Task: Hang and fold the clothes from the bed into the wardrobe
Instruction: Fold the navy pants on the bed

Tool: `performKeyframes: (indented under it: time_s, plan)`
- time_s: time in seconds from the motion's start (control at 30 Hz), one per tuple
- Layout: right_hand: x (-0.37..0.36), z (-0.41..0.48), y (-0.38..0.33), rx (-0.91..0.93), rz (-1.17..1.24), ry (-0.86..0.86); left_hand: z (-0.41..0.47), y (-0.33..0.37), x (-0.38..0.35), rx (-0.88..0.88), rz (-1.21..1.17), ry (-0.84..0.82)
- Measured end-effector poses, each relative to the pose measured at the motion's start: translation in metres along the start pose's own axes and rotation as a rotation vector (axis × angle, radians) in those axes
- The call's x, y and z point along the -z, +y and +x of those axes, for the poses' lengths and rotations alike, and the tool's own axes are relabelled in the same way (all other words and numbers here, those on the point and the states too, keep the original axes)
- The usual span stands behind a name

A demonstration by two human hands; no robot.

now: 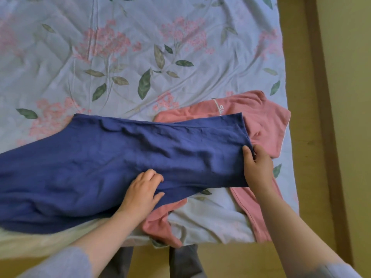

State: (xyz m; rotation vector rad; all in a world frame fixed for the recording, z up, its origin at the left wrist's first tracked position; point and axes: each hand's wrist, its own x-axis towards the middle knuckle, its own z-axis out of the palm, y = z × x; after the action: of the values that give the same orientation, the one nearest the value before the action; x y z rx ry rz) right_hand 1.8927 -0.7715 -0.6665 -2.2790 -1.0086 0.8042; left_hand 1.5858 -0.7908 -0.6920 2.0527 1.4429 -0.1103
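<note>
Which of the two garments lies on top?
The dark blue garment; it drapes across the pink shirt, which peeks out from beneath its edges.

The large garment (100, 161) lay across the near part of the bed sheet (140, 47), from the left edge toward the right. Its right end lay on the smaller garment (265, 121), which stuck out behind and before it. The left hand (142, 189) held its near edge, and the right hand (258, 167) pinched its right end.
</note>
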Motion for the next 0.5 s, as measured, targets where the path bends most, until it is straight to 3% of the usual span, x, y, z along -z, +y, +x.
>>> performKeyframes:
  time_s: [0.17,0.27,0.37,0.5]
  plan:
    - [0.013,0.014,0.005,0.037,-0.134,-0.082,0.013,0.004,0.000,0.092,-0.019,0.026]
    - [0.013,0.018,0.009,0.038,-0.173,-0.078,0.009,0.002,0.010,-0.029,-0.068,-0.025]
    - [0.012,0.021,0.012,0.016,-0.200,-0.126,-0.004,0.002,0.017,-0.206,-0.038,-0.180]
    - [0.005,0.030,0.008,-0.104,-0.051,-0.231,-0.003,0.003,0.006,-0.163,-0.015,-0.274]
